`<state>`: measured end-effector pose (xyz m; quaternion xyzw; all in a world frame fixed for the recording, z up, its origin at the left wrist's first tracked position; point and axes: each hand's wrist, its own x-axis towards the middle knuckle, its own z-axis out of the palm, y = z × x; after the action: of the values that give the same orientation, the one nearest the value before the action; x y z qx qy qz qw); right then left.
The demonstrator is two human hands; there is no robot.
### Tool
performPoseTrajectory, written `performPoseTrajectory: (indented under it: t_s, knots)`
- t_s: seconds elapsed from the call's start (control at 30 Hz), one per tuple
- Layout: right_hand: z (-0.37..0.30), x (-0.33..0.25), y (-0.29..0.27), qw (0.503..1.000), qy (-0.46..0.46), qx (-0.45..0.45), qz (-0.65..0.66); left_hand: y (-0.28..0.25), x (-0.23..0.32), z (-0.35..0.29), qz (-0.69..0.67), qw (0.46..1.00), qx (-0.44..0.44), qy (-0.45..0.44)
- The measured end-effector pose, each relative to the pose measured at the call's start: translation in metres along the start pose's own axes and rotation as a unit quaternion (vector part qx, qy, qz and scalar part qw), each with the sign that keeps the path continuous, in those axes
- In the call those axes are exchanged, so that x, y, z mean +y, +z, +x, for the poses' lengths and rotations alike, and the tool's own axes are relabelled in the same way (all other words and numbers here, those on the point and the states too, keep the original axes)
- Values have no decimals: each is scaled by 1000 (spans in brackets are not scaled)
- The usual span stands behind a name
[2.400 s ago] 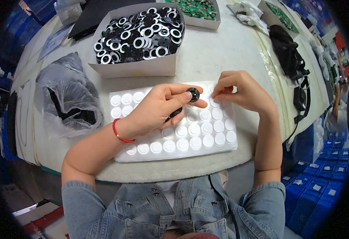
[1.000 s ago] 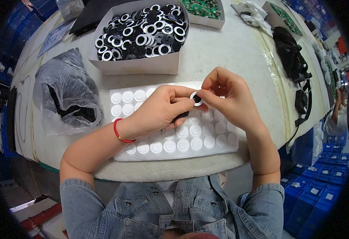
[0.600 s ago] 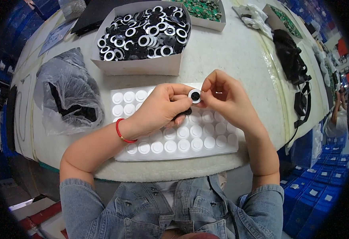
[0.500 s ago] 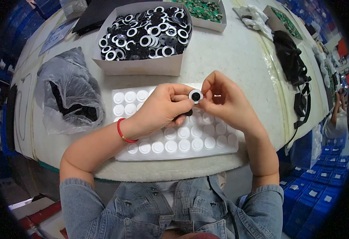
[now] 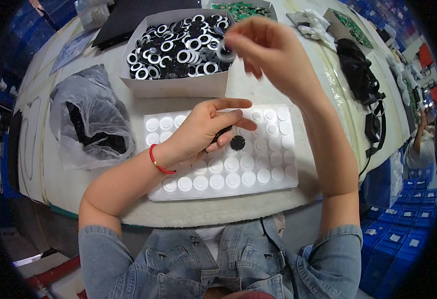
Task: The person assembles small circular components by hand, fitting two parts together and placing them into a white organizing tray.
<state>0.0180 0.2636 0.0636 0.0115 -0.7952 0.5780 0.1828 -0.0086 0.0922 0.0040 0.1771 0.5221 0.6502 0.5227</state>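
Over the white sheet (image 5: 183, 193) of round white stickers, my left hand (image 5: 206, 127) is curled around black discs (image 5: 222, 133) in its palm, partly hidden by the fingers. Its index finger points out to the right. Just beyond its fingertips a black disc (image 5: 238, 143) shows against the sheet; whether it touches the sheet I cannot tell. My right hand (image 5: 271, 55) is raised at the right rim of the white box (image 5: 178, 87). At its thumb and fingertips is a black disc with a white ring (image 5: 225, 53), smeared by motion.
The box holds a heap of white-ringed black discs (image 5: 178, 50). A clear plastic bag (image 5: 91, 119) with dark contents lies on the left. Boxes of green circuit boards (image 5: 243, 10) stand at the back. Black straps (image 5: 358, 74) and a cable lie on the right.
My right hand has moved from beside my left hand up and away to the box, carrying the white-ringed disc. My left hand stays over the sheet, its index finger now stretched out.
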Motion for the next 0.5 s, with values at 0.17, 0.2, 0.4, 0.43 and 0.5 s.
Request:
performPoseTrajectory:
  t_s: [0.17, 0.2, 0.4, 0.43, 0.5]
  knots:
    - [-10, 11, 1, 992, -79, 53, -79, -5, -1, 2, -6, 1000, 24, 9]
    - [-22, 11, 0, 995, -36, -2, -96, -8, -2, 2, -21, 999, 42, 1]
    - [-77, 17, 3, 935, 29, -278, -219, -11, -7, 3, -110, 992, 64, 17]
    - [-82, 21, 6, 936, 41, -272, -219, -10, -7, 4, -110, 992, 62, 16]
    - [-83, 27, 8, 942, 34, -272, -191, -9, -7, 4, -104, 993, 60, 16]
